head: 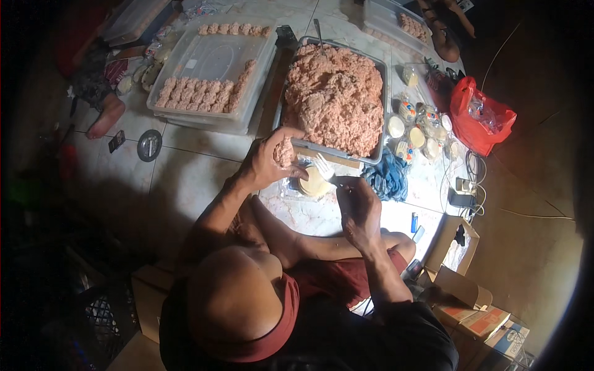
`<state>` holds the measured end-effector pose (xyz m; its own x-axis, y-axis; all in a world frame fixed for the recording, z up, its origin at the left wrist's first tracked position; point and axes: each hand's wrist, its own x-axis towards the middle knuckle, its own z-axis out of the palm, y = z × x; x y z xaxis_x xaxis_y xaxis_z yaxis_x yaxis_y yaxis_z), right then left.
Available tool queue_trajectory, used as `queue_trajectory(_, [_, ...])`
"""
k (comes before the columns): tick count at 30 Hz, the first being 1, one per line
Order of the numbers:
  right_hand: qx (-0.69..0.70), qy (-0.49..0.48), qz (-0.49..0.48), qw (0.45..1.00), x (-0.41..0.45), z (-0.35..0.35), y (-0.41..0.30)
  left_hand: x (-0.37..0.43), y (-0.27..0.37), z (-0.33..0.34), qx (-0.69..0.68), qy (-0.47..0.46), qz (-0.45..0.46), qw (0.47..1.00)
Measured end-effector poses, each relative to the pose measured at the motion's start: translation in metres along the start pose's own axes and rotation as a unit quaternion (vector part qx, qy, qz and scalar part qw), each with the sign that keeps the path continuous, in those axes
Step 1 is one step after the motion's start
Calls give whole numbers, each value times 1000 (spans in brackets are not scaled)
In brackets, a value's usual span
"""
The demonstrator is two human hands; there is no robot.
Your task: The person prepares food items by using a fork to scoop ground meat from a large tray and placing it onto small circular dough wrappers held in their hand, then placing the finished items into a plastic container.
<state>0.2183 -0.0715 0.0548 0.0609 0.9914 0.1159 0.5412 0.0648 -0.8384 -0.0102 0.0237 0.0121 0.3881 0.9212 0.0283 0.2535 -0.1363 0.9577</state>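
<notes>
My left hand (267, 160) is curled around a lump of pink meat filling (283, 153); whether a wrapper lies under it is hidden by the fingers. In my right hand (359, 208) is a metal fork (323, 167), its tines pointing towards the left hand. Beneath the fork lies a stack of round, pale dough wrappers (314, 183) on clear plastic. Just beyond both hands stands a grey tub (381, 139) heaped with minced meat filling (334, 97). A spoon (319, 35) is stuck in the filling at its far end.
At left, a clear plastic box (209, 58) bears rows of filled dumplings (195, 94). Wrapper packets (429, 120), a blue cloth (386, 175) and a red plastic bag (480, 116) lie at right. An ashtray (150, 145) sits on the tiles. Other people's limbs show at far left and upper right.
</notes>
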Motion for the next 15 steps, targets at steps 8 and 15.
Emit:
queue_trajectory(8, [-28,-52,-32,998,13,10,-21,7,-26,21,80,64,106,989])
queue_trajectory(15, [114,-10,-11,993,22,25,7,11,-61,38,171,105,16,980])
